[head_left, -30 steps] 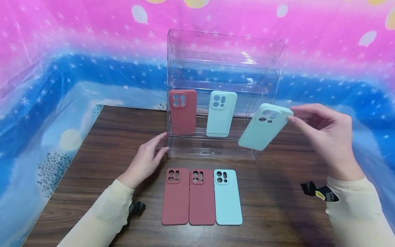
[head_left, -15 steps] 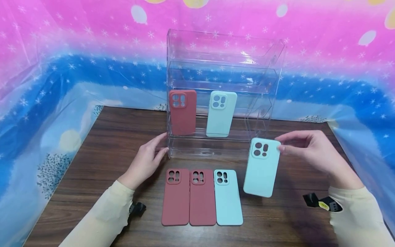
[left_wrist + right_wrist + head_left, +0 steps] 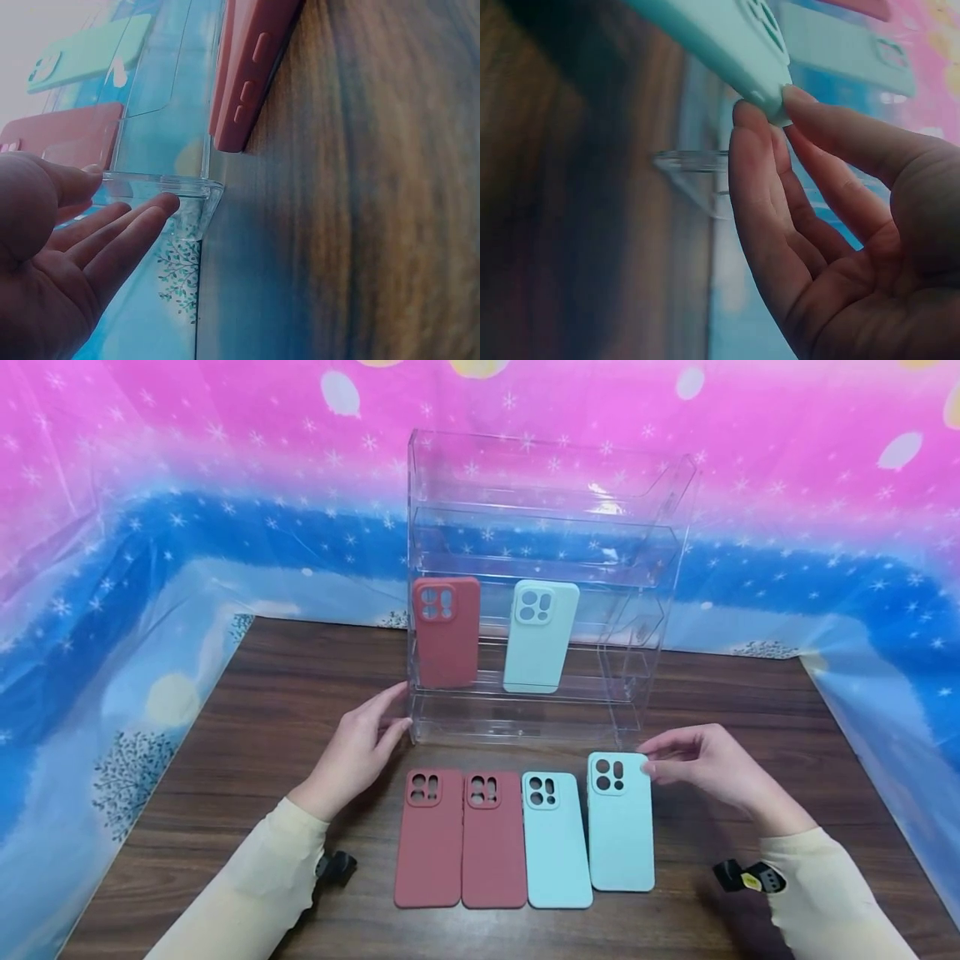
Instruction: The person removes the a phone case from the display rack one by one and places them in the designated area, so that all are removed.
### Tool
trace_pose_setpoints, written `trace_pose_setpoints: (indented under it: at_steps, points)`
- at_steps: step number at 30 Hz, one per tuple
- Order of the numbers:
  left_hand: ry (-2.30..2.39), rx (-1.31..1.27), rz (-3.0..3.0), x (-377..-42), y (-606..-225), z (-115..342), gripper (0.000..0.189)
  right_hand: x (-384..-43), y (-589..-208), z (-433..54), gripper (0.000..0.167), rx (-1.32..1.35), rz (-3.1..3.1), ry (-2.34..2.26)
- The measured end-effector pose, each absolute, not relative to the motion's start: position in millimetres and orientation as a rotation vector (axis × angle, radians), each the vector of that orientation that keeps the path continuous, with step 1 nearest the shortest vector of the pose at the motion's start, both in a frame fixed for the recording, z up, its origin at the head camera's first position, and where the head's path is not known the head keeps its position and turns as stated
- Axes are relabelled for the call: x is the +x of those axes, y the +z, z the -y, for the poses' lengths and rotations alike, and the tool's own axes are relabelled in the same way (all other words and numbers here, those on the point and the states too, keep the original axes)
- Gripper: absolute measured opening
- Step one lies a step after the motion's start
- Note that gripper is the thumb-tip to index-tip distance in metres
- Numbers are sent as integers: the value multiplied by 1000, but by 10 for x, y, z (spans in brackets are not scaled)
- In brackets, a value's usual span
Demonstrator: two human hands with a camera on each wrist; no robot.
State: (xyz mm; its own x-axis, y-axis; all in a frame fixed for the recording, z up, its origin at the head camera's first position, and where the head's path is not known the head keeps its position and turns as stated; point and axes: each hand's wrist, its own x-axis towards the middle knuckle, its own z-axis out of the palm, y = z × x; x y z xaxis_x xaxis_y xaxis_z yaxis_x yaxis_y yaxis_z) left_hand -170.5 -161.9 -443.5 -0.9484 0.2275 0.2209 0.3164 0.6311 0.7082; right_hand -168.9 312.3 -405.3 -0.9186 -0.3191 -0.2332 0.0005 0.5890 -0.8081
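- By the right hand (image 3: 693,768), a held mint case (image 3: 622,843) is pinched at its upper right corner, between the thumb and the fingertips.
- The held mint case is seen over the near part of the tabletop (image 3: 240,735), right of its middle, just beside the right end of a row of cases; its top is set a little closer to the far edge than theirs. Whether its lower end is touching the wood cannot be told.
- In that row, two red cases (image 3: 495,860) and a mint row case (image 3: 555,860) are laid flat side by side, camera cutouts turned toward the far edge.
- By the left hand (image 3: 360,735), the left side of a clear rack (image 3: 450,727) is touched, with the fingers extended and parted from the thumb; nothing is lifted by it.
- The clear rack is stood between the row and the tabletop's far edge. In one of its tiers a red rack case (image 3: 450,652) is propped against the left end, and a mint rack case (image 3: 536,652) is propped near the middle, apart from it.
- Behind the far edge, a pink and blue cloth (image 3: 187,518) is hung, printed with snowflakes.
- Both forearms are covered by cream sleeves (image 3: 240,877).
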Motion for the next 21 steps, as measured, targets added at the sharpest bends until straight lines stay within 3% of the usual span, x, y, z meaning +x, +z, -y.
trace_pose_setpoints:
  at_steps: [7,21]
  points:
    - [-1224,-465,2730,-1709,-4432,1610,53,-1741,-4309,-3163,38,-197,-2459,-1222]
    - [-1229,-460,2727,-1701,-4425,1620,52,-1745,-4437,-3072,32,-191,-2447,-1214]
